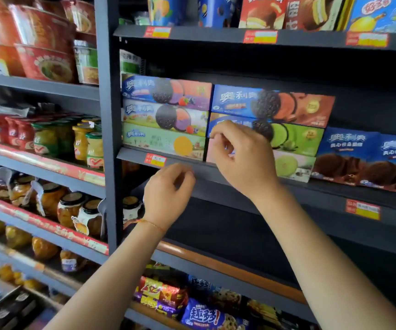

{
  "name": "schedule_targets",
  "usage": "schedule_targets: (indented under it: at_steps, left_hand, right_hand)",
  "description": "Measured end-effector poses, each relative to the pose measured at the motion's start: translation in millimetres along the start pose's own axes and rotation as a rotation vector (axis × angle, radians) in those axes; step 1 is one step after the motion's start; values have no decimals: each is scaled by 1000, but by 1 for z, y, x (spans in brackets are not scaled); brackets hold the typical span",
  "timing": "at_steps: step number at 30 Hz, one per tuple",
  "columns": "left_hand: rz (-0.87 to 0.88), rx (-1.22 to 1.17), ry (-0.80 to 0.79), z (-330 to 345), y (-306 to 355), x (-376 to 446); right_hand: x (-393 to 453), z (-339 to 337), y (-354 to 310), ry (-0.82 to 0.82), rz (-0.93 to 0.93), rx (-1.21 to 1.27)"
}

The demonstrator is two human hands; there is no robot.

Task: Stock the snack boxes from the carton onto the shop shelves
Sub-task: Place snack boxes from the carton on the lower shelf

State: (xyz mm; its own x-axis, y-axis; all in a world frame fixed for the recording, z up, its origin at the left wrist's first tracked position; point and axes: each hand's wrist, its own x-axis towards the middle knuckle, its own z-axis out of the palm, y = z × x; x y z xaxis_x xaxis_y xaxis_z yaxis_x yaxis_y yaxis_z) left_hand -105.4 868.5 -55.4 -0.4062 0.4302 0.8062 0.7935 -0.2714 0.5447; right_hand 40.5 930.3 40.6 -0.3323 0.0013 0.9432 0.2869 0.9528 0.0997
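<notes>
Long cookie boxes lie stacked three high on the middle shelf (132, 154): a left stack (166, 117) and a right stack (294, 108). The lowest box of the right stack is a pink box (294, 166). My right hand (242, 160) hovers in front of that box's left end, fingers loosely curled with nothing visibly between them. My left hand (168, 194) hangs lower, just before the shelf's front edge, fingers loosely curled and holding nothing. No carton is in view.
Two blue chocolate-cake boxes (368, 160) stand right of the stacks. Boxed cakes (263, 13) fill the shelf above, and snack bags (201, 315) lie far below. The bay on the left holds noodle bowls (46, 60) and fruit jars (70, 208). The shelf under my hands looks dark and bare.
</notes>
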Motion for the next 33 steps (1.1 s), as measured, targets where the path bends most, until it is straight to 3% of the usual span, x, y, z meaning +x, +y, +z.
schedule_targets:
  at_steps: [4,8,11,18,24,29,33]
  left_hand:
    - [-315,108,-51,-33,-73,-59]
    - [-680,339,-259,-83,-167,-150]
    - [-956,452,-321,-130,-228,-238]
    - [-1273,575,-415,-231,-320,-379]
    - [-1190,784,-556,-295,-402,-440]
    - [-1098,902,-800,-310,-453,-454]
    - [-1238,938,-956,-300,-468,-437]
  right_hand:
    - [-55,79,-39,-334,144,255]
    - [-149,188,-83,-770,339,429]
    - [-224,257,-132,-1071,424,529]
    - [-355,370,-251,-1556,521,661]
    - [-409,447,-323,-1802,727,642]
    - [-441,505,-371,-1783,1348,642]
    - [-451,528,-400,-1693,1804,629]
